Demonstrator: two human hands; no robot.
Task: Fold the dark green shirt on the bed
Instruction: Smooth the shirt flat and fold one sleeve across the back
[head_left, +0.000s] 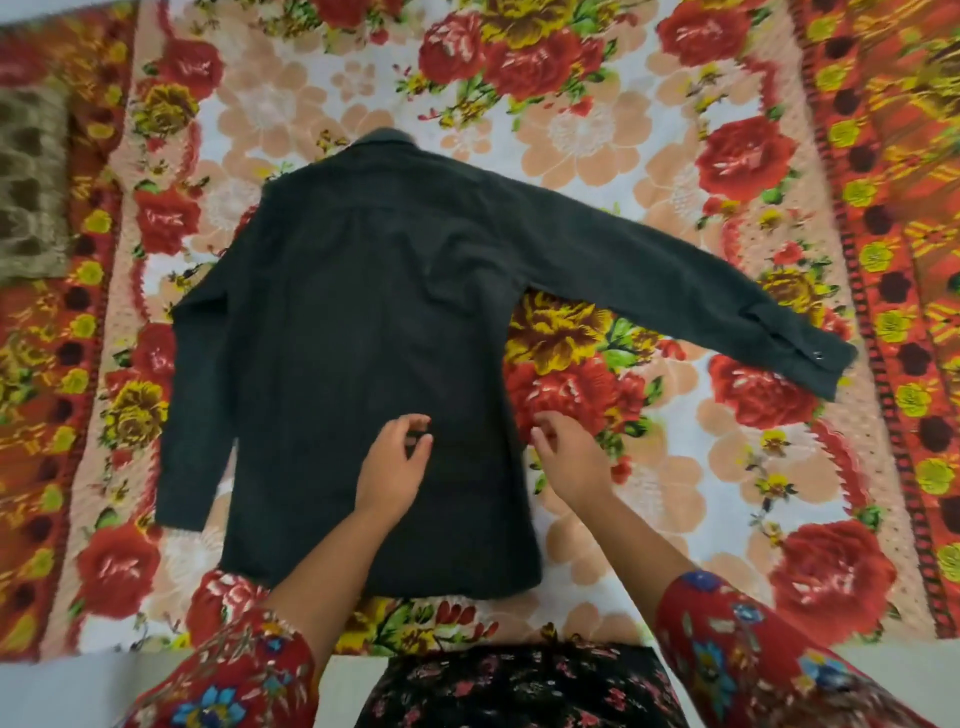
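Found the dark green shirt spread back-up on the bed, long axis running 12 to 6 o'clock, collar at 12, hem at 6 nearest the body. Noted the outstretched sleeve reaching toward 4 o'clock and the other sleeve lying close along the side toward 7. Saw the left hand over the lower back panel, fingers loosely curled, gripping nothing. Saw the right hand just beside the shirt's 3 o'clock edge, fingers relaxed, also empty; contact with the cloth unclear. Judged the right hand nearer the outstretched sleeve, lying about 2 o'clock from it.
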